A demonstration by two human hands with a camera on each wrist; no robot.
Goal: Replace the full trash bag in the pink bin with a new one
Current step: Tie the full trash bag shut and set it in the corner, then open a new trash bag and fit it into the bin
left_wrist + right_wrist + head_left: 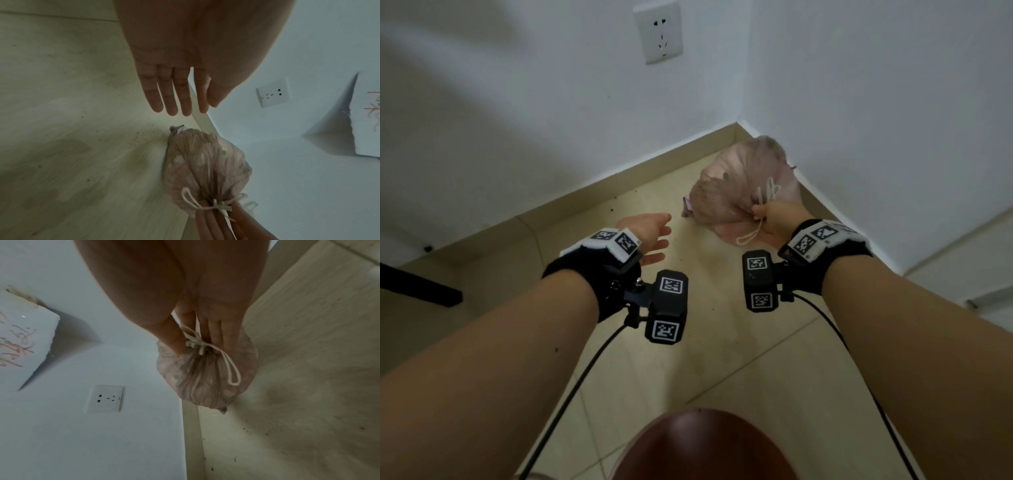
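Head view: right hand (770,219) grips the tied neck of the full trash bag (736,185), which lies just beyond it in the floor corner; left hand (650,236) hovers beside, fingers straight, empty.

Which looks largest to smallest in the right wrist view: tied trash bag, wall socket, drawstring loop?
1. tied trash bag
2. wall socket
3. drawstring loop
The bag is also nearer the camera, so true sizes stay unsure.

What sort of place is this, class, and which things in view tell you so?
Probably a room corner in a home: a tiled floor with a skirting board, a wall socket, and a tied trash bag gripped by the right hand.
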